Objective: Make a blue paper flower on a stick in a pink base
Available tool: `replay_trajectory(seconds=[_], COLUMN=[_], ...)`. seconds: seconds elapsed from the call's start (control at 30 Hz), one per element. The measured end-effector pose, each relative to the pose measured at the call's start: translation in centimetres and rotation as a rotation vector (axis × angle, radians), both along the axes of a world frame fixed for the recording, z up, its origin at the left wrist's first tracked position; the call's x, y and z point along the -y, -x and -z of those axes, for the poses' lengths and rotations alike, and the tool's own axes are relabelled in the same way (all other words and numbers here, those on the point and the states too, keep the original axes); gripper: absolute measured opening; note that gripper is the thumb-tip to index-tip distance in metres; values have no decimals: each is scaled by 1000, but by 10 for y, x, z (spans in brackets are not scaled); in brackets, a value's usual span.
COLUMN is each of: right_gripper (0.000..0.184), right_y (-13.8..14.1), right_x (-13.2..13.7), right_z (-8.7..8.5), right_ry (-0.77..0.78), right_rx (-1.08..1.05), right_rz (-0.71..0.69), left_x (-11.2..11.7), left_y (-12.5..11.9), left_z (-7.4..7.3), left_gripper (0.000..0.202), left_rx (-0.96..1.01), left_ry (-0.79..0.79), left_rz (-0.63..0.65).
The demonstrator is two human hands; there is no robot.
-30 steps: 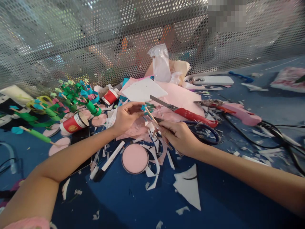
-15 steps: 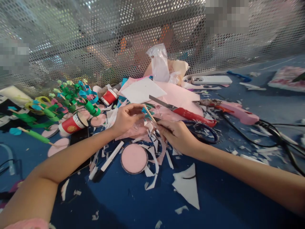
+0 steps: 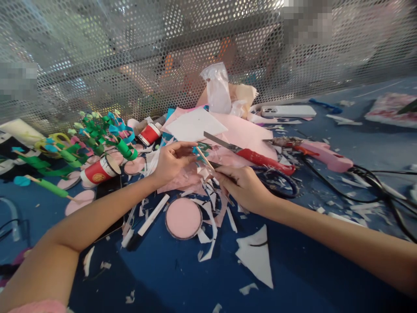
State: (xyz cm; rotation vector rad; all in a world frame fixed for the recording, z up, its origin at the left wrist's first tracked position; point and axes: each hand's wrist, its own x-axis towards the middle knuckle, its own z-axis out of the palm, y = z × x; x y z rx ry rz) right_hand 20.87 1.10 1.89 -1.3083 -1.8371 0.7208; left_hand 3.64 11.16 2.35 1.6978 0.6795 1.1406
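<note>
My left hand [image 3: 172, 161] is closed in a pinch at the small blue paper piece [image 3: 199, 154], beside the upper end of a thin wooden stick [image 3: 205, 158]. The stick's lower end runs into the fingers of my right hand [image 3: 246, 184], which is closed around it. Just behind the right hand lies a knife [image 3: 265, 160] with a red handle, its blade pointing left. A dark blue loop-shaped handle [image 3: 286, 184] shows beyond that wrist. Below the hands, a round pink disc [image 3: 184, 218] lies flat on the blue table.
Green paper stems [image 3: 54, 187] with blue tops stand at left, near a tipped red paper cup [image 3: 100, 171]. At right are a pink glue gun [image 3: 329, 157] with black cables and a white phone [image 3: 288, 111]. Paper scraps [image 3: 257, 252] litter the table; perforated metal mesh [image 3: 137, 56] stands behind.
Both hands keep nearly the same pose around the stick and the blue paper. The view has shifted very slightly.
</note>
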Motion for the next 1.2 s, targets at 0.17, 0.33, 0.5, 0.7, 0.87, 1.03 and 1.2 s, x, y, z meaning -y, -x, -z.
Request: replay_trajectory(seconds=[0.17,0.33,0.5,0.7,0.87,1.03,1.2], right_gripper=[30,30,29,28,33,46,45], right_y=[0,0,1,0,-3,-3,-1], right_x=[1,1,1,1,-2,-3,0], right_z=[-1,-1,0,2,5,2,-4], right_ry=[23,13,-25,-47,29,183,329], right_rx=[-4,-16,12,29,-123,-391,-607], right_rz=[5,-4,6,26,-39,-162,-175], left_x=[2,1,1,1,-1,-2,-4], left_y=[0,1,1,0,0,2,8], left_z=[-2,0,0,2,6,5,4], left_gripper=[37,36,36,36,69,74,70], left_rx=[-1,11,4,-6,-55,-56,-98], left_ry=[-20,-34,-41,-49,4,-199,-482], left_rz=[-14,-27,-23,-24,-20,-76,-18])
